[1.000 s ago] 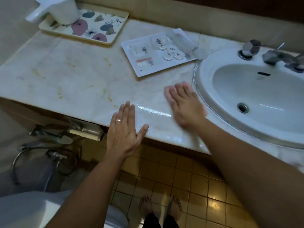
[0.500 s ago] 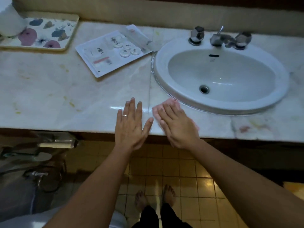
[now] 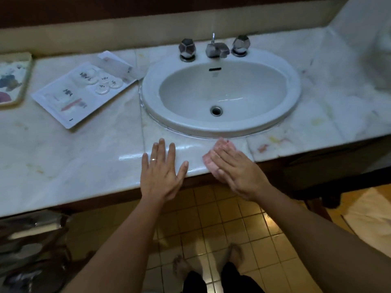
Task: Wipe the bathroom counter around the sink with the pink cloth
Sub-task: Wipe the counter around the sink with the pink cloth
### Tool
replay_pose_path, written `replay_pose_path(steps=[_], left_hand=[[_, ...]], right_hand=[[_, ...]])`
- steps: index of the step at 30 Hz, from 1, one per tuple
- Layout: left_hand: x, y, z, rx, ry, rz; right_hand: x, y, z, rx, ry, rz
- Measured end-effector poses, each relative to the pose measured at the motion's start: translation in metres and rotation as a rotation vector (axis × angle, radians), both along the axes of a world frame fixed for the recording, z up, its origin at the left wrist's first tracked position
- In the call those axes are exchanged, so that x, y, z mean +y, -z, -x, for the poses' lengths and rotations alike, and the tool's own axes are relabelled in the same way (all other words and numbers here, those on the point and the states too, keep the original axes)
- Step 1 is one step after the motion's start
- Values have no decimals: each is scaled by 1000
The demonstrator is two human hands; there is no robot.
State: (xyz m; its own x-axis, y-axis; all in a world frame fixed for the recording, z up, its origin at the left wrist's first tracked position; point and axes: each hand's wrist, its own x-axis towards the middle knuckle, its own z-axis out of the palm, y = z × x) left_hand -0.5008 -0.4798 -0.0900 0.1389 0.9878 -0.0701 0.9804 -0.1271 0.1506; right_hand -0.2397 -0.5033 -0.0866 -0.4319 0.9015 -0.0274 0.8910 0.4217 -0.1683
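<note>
Wiping step in hand: right hand (image 3: pixel 237 168), fingers straight and together, presses the pink cloth (image 3: pixel 213 163) at the sink's (image 3: pixel 220 127) 6 o'clock (left hand (image 3: pixel 161 172) splayed flat on the counter (image 3: pixel 84 153)); next, probably a sweep toward the stained 4 o'clock stretch.

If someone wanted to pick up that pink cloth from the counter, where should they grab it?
Probably at the far corner of the pink cloth, which shows past the fingertips of the right hand pressing it flat near the sink rim. Come from above and pinch that exposed edge: the cloth lies thin and flat on the counter, so only an edge can be gathered.
</note>
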Motion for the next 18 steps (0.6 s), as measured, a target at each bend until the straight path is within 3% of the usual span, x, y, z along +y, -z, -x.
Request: replay_pose_path(steps=[3, 6, 8, 11, 15, 18], left_hand=[[1, -1, -2, 31, -2, -5], [1, -4, -7, 60, -24, 14], [0, -9, -16, 54, -59, 24], [6, -18, -54, 12, -68, -14], [28, -26, -129, -13, 47, -101], [47, -28, -182, 37, 162, -110]], right_hand=[[5, -1, -42, -4, 304, 2], [12, 10, -8, -48, 410, -65], [10, 10, -5, -15, 221, -59], [5, 1, -76, 6, -113, -77], [25, 1, -171, -83, 241, -94], [39, 4, -138, -152, 369, -81]])
